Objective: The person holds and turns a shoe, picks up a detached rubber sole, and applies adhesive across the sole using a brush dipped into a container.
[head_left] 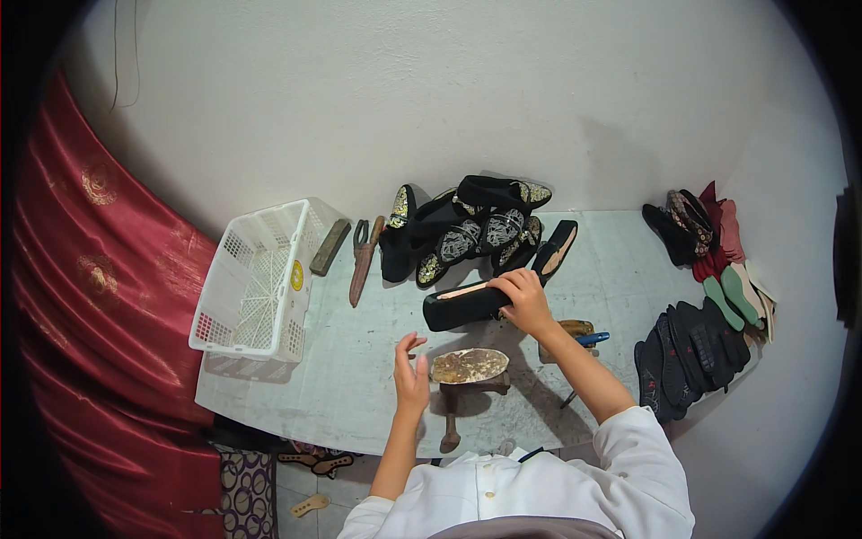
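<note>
Leftward from the black shoe, yellow label on basket

Table layout: basket at left edge, shoe pile mid back edge, soles toward front right corner.
Block and hand tools between basket and pile; stand near front edge, middle; shoe above surface behind stand; insoles behind soles.
</note>
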`<state>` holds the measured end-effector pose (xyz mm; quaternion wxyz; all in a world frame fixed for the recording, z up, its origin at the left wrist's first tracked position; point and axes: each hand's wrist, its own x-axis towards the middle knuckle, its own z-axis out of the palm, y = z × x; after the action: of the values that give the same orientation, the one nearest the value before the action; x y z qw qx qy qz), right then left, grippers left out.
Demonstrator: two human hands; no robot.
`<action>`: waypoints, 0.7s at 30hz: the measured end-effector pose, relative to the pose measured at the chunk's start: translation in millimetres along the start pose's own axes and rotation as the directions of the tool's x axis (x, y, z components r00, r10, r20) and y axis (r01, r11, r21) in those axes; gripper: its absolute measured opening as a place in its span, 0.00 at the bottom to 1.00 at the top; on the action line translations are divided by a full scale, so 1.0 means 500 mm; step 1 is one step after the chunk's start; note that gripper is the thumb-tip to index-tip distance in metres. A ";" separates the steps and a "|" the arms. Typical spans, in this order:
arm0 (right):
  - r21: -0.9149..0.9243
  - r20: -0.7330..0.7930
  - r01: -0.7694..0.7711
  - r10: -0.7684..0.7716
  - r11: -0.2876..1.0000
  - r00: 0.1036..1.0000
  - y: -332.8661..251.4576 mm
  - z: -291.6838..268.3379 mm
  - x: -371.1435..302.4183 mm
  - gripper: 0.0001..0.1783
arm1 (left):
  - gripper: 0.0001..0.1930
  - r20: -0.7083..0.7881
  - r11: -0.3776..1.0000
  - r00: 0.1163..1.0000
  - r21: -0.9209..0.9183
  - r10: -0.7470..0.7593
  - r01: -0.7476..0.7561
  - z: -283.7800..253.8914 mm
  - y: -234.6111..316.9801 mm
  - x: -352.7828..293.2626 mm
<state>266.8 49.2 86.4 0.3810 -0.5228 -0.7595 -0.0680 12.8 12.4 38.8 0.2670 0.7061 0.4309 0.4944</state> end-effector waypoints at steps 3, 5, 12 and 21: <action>-0.031 -0.090 0.121 -0.124 0.992 0.988 -0.028 -0.021 0.013 0.29 | 0.25 0.100 0.835 0.967 -0.488 -0.235 0.253 -0.005 0.007 0.034; -0.058 -0.155 0.224 -0.230 0.973 0.961 -0.046 -0.032 0.025 0.32 | 0.25 0.159 0.712 0.946 -0.626 -0.284 0.319 -0.004 0.039 0.055; -0.184 -0.197 0.349 -0.382 0.919 0.903 -0.095 -0.072 0.020 0.22 | 0.25 0.419 0.050 0.836 -0.885 -0.354 0.464 -0.035 0.137 0.082; 0.171 -0.072 0.187 -0.177 0.967 0.982 -0.120 -0.160 0.008 0.37 | 0.22 0.343 -0.040 0.887 -0.937 -0.311 0.348 -0.082 0.166 0.074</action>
<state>255.8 -14.6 162.7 0.4392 -0.4127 -0.7965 -0.0494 8.3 2.0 137.9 0.7891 0.2115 0.1261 0.5627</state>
